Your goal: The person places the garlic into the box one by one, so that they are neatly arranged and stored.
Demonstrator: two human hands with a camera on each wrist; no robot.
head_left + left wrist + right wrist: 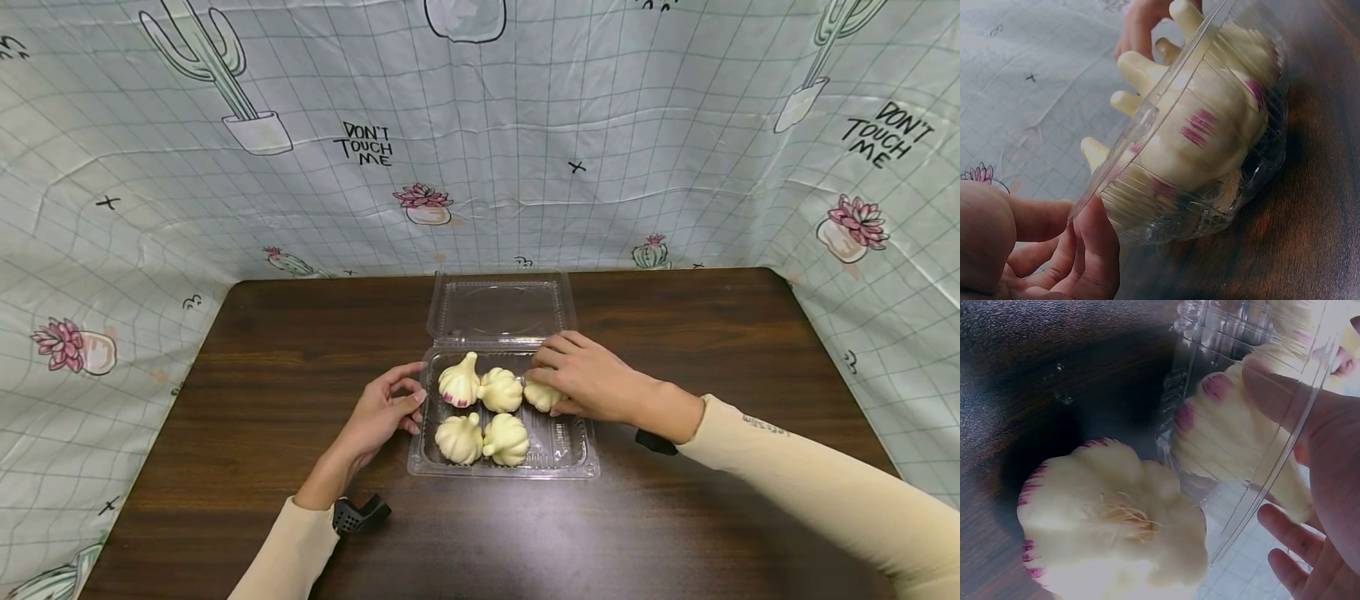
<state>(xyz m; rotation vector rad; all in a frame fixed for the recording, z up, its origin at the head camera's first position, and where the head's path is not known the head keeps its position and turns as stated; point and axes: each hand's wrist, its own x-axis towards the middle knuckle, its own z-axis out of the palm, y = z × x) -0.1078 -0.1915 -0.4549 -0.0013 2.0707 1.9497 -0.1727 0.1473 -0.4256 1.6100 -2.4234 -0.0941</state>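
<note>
A clear plastic clamshell box (504, 472) lies with its lid folded back, holding several pale garlic bulbs (458, 438), some with purple streaks. My left hand (386, 408) pinches the box's left rim between thumb and fingers, as the left wrist view also shows. At the back right of the box, my right hand (588, 379) grips a garlic bulb (543, 395), partly covered by the fingers. In the right wrist view the thumb lies against this bulb (1225, 428). Another garlic bulb (1113, 525) sits outside the box, root end toward the camera; the right arm hides it in the head view.
The transparent lid (501, 308) lies behind the box, toward the back edge of the dark wooden table (315, 350). A printed cloth (480, 108) hangs around the back and sides. The front right compartment (564, 442) shows bare plastic.
</note>
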